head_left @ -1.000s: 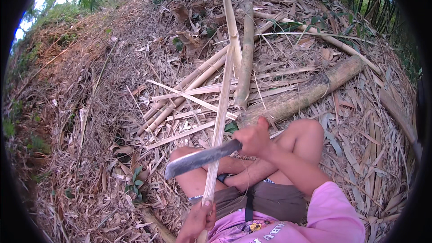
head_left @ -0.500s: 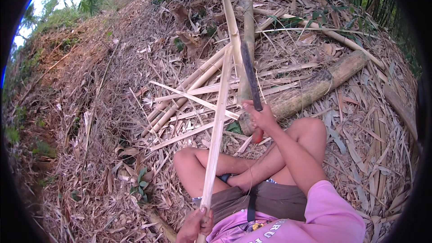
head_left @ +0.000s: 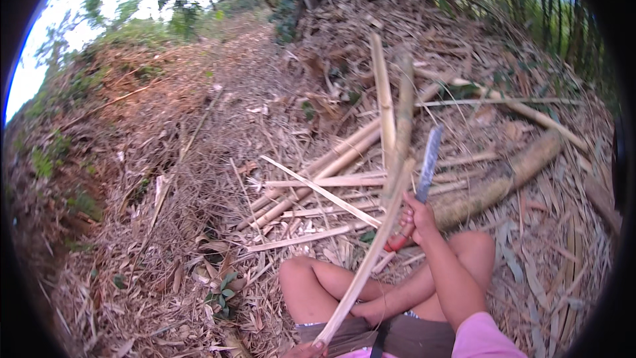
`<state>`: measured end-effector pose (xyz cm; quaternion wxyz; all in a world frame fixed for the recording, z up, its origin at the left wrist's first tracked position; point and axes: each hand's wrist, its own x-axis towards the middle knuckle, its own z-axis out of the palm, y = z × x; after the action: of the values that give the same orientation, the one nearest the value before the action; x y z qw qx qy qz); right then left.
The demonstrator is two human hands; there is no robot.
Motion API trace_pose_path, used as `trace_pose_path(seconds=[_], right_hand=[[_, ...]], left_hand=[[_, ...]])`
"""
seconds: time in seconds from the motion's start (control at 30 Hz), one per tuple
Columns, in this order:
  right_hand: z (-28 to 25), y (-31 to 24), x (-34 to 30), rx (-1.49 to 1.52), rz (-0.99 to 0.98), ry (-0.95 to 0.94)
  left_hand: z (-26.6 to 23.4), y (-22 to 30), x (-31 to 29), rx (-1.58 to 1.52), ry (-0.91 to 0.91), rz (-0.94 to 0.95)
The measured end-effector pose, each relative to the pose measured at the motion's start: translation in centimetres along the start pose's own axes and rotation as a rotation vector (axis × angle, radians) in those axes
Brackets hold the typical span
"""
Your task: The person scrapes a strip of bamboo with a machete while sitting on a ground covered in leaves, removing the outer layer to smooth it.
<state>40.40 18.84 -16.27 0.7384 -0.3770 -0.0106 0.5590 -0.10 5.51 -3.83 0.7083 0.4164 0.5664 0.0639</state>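
My right hand is wrapped round the red handle of a machete, its dark, worn blade pointing up and away. In my left hand, at the lower edge and partly cut off, is the near end of a long split bamboo strip. That strip slants up to the right across my legs, and its far end lies close to the blade. Whether blade and strip touch, I cannot tell. Beyond my hands, an upright split bamboo piece stands beside a greenish bamboo pole.
A thick bamboo log lies to the right of my knee. Several thin strips and two narrow poles cross the ground ahead. Another long pole runs at the far right. Dry leaf litter covers the slope.
The view has tilted up and shifted left. The strip now slants more to the right, its far end lower. The machete has turned, showing its blade's flat side.
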Motion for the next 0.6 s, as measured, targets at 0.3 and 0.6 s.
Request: trace_pose_path(seconds=[0.3, 0.6], right_hand=[[-0.6, 4.0, 1.8, -0.383, -0.074, 0.182], [-0.8, 4.4, 2.2, -0.344, -0.04, 0.231]], left_hand=[[1.2, -1.3, -0.8, 0.501, 0.199, 0.242], [0.8, -6.8, 0.0, 0.523, 0.221, 0.271]])
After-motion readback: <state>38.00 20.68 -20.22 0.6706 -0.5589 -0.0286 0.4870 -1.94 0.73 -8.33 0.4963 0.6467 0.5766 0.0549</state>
